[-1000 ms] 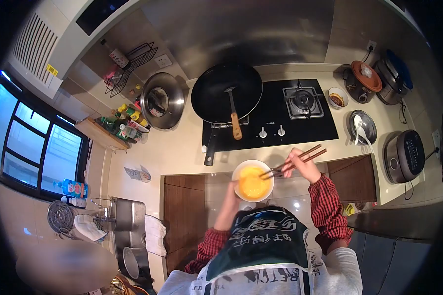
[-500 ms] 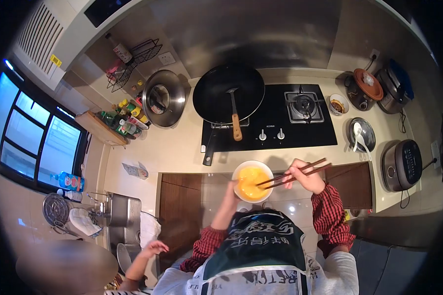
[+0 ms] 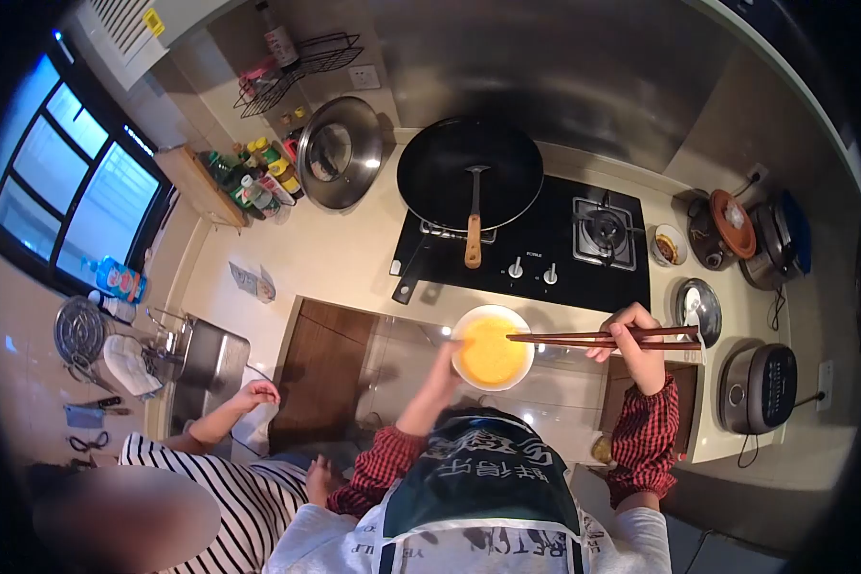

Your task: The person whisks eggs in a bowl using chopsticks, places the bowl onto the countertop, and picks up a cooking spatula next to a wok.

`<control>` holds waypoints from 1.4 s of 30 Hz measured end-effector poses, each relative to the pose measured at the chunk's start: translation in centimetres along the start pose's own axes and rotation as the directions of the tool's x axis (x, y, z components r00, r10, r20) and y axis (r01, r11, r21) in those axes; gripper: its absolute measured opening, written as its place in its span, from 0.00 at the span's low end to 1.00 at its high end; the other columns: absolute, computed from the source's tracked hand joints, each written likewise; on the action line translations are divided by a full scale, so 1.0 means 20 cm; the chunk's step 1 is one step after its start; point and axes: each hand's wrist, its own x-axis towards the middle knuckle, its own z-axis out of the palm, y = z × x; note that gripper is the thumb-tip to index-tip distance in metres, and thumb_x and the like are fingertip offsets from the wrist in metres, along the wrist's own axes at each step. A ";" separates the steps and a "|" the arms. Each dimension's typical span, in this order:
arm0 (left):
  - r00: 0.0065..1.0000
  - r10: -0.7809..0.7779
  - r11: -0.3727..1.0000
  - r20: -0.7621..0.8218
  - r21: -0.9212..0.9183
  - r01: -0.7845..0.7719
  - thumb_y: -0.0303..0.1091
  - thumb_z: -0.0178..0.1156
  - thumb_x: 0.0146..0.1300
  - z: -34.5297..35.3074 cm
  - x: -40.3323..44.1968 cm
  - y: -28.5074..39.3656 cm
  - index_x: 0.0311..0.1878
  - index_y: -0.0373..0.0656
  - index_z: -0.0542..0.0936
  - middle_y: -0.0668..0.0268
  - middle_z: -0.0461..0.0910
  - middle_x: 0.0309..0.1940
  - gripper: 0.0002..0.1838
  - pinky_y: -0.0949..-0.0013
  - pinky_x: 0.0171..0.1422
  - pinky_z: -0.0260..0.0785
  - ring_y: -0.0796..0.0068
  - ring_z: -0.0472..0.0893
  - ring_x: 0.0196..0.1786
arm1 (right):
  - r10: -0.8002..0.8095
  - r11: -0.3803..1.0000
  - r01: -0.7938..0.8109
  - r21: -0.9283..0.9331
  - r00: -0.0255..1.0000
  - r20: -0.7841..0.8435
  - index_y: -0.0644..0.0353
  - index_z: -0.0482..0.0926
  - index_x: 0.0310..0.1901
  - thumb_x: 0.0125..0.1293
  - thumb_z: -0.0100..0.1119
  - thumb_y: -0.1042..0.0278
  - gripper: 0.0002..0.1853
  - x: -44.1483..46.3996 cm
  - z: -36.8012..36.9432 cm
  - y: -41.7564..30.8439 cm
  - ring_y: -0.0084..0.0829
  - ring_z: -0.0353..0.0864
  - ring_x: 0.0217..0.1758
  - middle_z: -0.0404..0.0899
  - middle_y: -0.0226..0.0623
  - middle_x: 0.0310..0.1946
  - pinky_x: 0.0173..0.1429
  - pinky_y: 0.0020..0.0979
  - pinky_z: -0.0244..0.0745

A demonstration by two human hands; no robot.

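My left hand (image 3: 440, 371) is wrapped around the left side of a white bowl (image 3: 491, 311), holding it in front of my apron. Yellow beaten egg (image 3: 494, 356) fills much of the bowl. With my right hand (image 3: 638, 344) I grip a pair of dark red-brown chopsticks (image 3: 574, 340), held nearly level. Their tips reach into the bowl over the egg; whether they dip below its surface I cannot tell. Beyond the bowl, a black wok (image 3: 433, 177) stands on the left burner, and a wooden-handled spatula (image 3: 474, 239) rests in it.
A black gas stove (image 3: 564, 273) is set into the counter. On the right are a small bowl (image 3: 670, 246), a metal dish (image 3: 698, 306) and a cooker (image 3: 759, 387). Bottles (image 3: 258, 191) and a large metal lid (image 3: 364, 163) stand left. Another person in a striped shirt (image 3: 249, 507) is close at my left.
The chopsticks have swung from slanted to nearly level. My view has turned slightly. The other person has come further into view at the left, with the hand raised higher.
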 end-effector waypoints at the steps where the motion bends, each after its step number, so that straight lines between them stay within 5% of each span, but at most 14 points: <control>1: 1.000 0.005 1.000 0.003 -0.007 -0.005 0.45 0.41 0.58 0.00 0.00 0.00 0.56 0.34 0.60 0.56 0.66 0.54 0.28 0.62 0.60 0.57 0.66 0.67 0.57 | 0.012 1.000 -0.012 -0.004 1.000 0.003 0.66 0.63 0.28 0.62 0.44 0.74 0.06 0.00 -0.01 0.01 0.31 0.78 0.22 0.73 0.45 0.21 0.24 0.24 0.74; 11: 0.997 0.064 0.996 -0.033 -0.061 -0.066 0.44 0.42 0.58 0.00 -0.02 0.00 0.56 0.34 0.60 0.55 0.66 0.54 0.28 0.62 0.60 0.57 0.66 0.67 0.57 | 0.158 0.985 -0.154 -0.080 0.986 0.047 0.66 0.65 0.26 0.59 0.49 0.78 0.06 0.07 -0.08 0.04 0.26 0.78 0.22 0.75 0.42 0.20 0.25 0.22 0.75; 23: 0.994 0.095 0.992 -0.048 -0.077 -0.099 0.46 0.42 0.57 0.05 -0.01 -0.07 0.57 0.37 0.60 0.59 0.66 0.54 0.28 0.63 0.59 0.58 0.67 0.67 0.57 | 0.055 0.998 -0.053 -0.045 0.997 0.056 0.65 0.64 0.26 0.61 0.48 0.76 0.07 0.15 -0.13 0.00 0.26 0.78 0.22 0.75 0.41 0.19 0.25 0.22 0.74; 28: 0.990 0.116 0.988 -0.081 -0.096 -0.124 0.45 0.41 0.58 0.05 -0.03 -0.09 0.57 0.37 0.60 0.60 0.66 0.54 0.27 0.63 0.59 0.58 0.68 0.67 0.57 | 0.173 0.976 -0.151 -0.155 0.975 0.142 0.65 0.64 0.25 0.61 0.47 0.75 0.08 0.19 -0.14 0.07 0.25 0.78 0.21 0.75 0.39 0.17 0.25 0.21 0.74; 36: 0.981 0.182 0.960 -0.072 -0.201 -0.193 0.44 0.41 0.58 -0.01 -0.04 -0.01 0.57 0.37 0.60 0.60 0.67 0.53 0.27 0.62 0.58 0.60 0.67 0.67 0.56 | 0.006 1.000 -0.003 -0.018 0.986 0.167 0.66 0.65 0.28 0.62 0.45 0.75 0.07 0.32 -0.04 0.01 0.29 0.77 0.21 0.74 0.43 0.20 0.24 0.23 0.74; 42: 0.960 0.257 0.935 -0.112 -0.220 -0.277 0.44 0.42 0.57 -0.13 0.00 0.18 0.56 0.36 0.60 0.58 0.67 0.53 0.26 0.61 0.56 0.63 0.65 0.69 0.55 | 0.108 0.993 -0.098 -0.066 0.979 0.172 0.64 0.65 0.27 0.62 0.46 0.73 0.07 0.53 0.10 0.04 0.27 0.77 0.21 0.75 0.41 0.19 0.24 0.22 0.74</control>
